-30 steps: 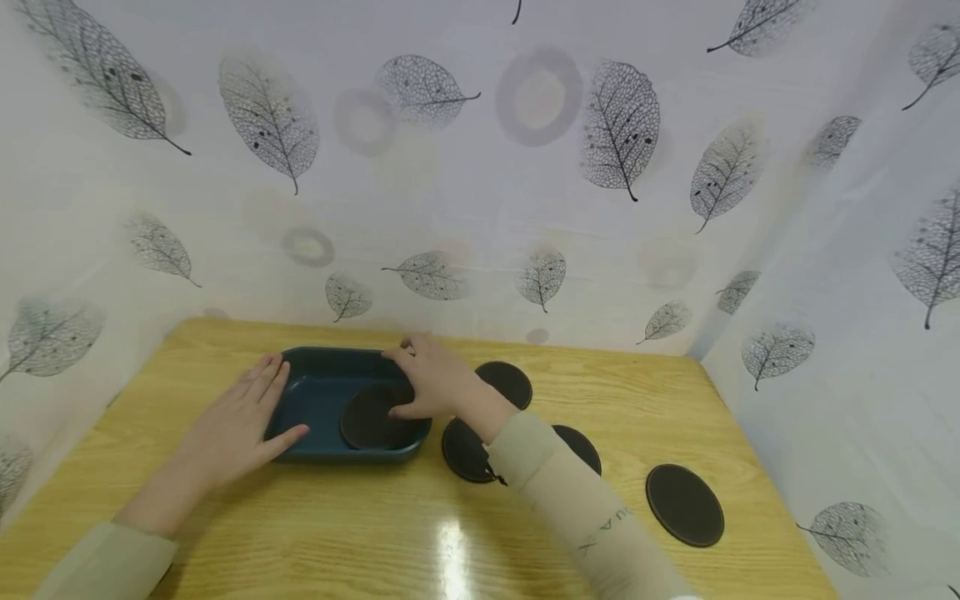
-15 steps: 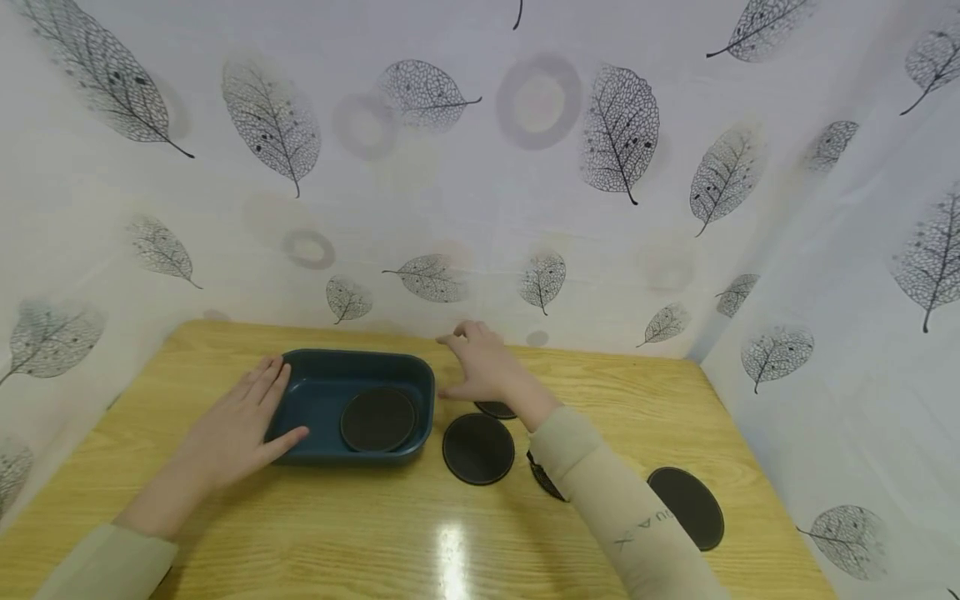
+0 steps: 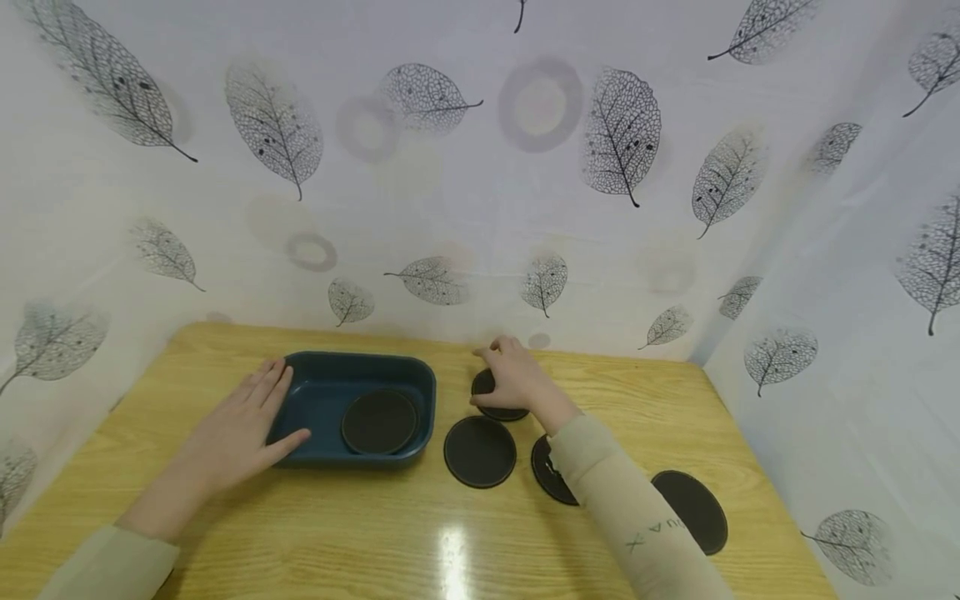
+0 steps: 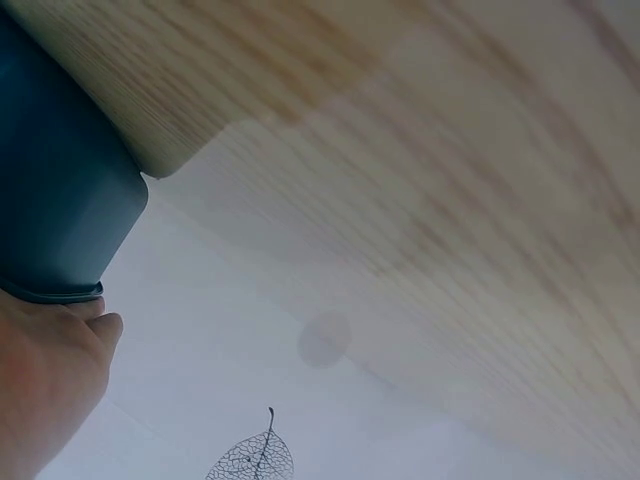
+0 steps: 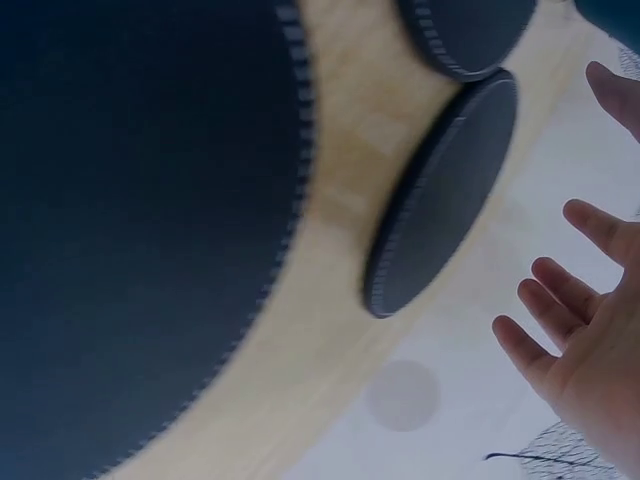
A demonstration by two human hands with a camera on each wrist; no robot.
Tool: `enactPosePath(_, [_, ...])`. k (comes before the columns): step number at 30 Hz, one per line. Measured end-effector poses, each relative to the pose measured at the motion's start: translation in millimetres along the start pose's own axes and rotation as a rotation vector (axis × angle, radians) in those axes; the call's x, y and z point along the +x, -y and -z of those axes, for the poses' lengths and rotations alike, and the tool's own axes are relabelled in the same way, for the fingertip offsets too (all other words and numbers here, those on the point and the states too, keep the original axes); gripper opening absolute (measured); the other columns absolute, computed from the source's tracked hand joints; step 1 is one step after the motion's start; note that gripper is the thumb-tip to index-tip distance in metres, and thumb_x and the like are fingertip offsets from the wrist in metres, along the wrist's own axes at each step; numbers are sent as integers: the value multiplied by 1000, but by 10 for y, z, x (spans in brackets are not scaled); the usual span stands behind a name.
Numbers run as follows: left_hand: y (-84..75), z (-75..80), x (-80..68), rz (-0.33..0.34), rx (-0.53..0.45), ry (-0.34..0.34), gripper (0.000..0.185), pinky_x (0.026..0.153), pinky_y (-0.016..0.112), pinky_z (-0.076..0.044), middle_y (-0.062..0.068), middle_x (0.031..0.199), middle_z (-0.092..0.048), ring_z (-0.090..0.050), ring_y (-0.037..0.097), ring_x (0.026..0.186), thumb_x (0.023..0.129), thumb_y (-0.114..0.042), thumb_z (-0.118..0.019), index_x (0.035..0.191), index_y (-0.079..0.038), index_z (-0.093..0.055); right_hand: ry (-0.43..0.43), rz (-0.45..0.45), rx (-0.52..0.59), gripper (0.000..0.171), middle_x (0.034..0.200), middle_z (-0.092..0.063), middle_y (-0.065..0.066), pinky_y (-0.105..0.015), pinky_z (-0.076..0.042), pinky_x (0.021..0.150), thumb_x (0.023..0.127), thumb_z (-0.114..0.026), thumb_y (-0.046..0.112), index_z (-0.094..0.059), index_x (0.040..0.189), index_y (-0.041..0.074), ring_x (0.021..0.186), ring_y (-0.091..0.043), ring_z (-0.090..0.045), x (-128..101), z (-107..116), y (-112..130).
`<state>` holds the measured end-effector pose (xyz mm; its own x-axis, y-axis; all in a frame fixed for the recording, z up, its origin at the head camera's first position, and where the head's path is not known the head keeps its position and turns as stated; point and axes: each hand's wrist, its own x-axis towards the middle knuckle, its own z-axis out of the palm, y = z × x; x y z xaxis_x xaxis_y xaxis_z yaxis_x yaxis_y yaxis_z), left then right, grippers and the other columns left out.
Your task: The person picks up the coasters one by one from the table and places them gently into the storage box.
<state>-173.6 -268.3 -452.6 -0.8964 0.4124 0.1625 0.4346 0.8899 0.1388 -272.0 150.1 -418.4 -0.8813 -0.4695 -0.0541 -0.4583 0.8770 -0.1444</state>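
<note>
The blue tray (image 3: 315,408) sits on the wooden table (image 3: 337,533); the left hand (image 3: 232,433) lies along the tray's left end, its fingers straight and together against the rim, its thumb stretched apart over the near left corner, gripping nothing firmly that shows; inside the tray, toward its right end, a black inner disc (image 3: 380,422) lies flat; the right hand (image 3: 517,379) hangs to the right of the tray, fingers and thumb parted, holding nothing, above a black far disc (image 3: 510,413); whether a fingertip touches that disc I cannot tell; just right of the tray is a near disc (image 3: 480,452), close to the far disc; farther right of the tray lie a third disc (image 3: 547,475) and an outer disc (image 3: 697,512), both partly covered by the right sleeve (image 3: 637,517); leaf-printed cloth (image 3: 480,192) hangs behind the tray.
</note>
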Motion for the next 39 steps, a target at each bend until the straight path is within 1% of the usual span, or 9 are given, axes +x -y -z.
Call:
enactPosePath(6, [-8,-15,-7,0,-7,1,102,129,24,21,34,172,-21,-18,47,163,103,-60,-59,165,11,-20,42,-57,-9,83,150,-49,-21,-54,-51,112,88,-82,52,-53,156,14,133,-37,-51,-26,-131,-103])
enactPosePath(10, [-10,-20,-11,-1,-11,-4,101,130,25,20,34,172,-21,-18,46,163,103,-59,-59,165,10,-20,48,-91,6,85,150,-49,-22,-58,-50,111,88,-82,54,-52,157,15,137,-40,-50,-29,-221,-155])
enactPosePath(16, [-3,-33,-9,-6,-11,-20,101,128,22,21,34,171,-23,-17,45,164,103,-60,-59,165,10,-21,69,-128,3,87,151,-48,-23,-62,-50,110,88,-79,59,-51,158,17,137,-42,-50,-18,-319,-197])
enactPosePath(19, [0,-39,-6,-8,-11,-25,101,128,21,22,35,171,-22,-16,45,164,102,-59,-60,165,10,-21,71,-132,-6,86,151,-48,-22,-62,-50,110,88,-78,61,-51,158,18,137,-42,-50,-17,-336,-197])
enactPosePath(25, [4,-34,-1,-8,-14,-34,101,131,26,19,35,171,-23,-18,46,163,102,-58,-61,165,10,-21,79,-140,-28,86,152,-47,-21,-62,-48,112,90,-75,62,-49,159,19,138,-41,-49,-29,-317,-166])
enactPosePath(30, [8,-30,-4,-9,-8,-34,101,129,23,21,35,171,-22,-19,47,163,102,-58,-61,166,10,-20,94,-162,-15,86,154,-46,-20,-65,-46,113,90,-75,62,-47,160,20,140,-41,-47,-39,-306,-141])
enactPosePath(36, [11,-36,-4,-10,-2,-30,101,127,21,22,34,172,-21,-15,45,164,103,-58,-60,166,9,-19,121,-215,-16,89,156,-43,-19,-70,-47,109,90,-74,64,-43,164,26,143,-40,-44,-15,-335,-144])
enactPosePath(39, [8,-33,-8,-11,-8,-31,101,127,20,23,34,172,-21,-12,43,165,103,-58,-60,166,8,-18,127,-229,-13,89,153,-45,-20,-69,-48,107,89,-75,63,-44,163,25,140,-40,-44,8,-350,-140])
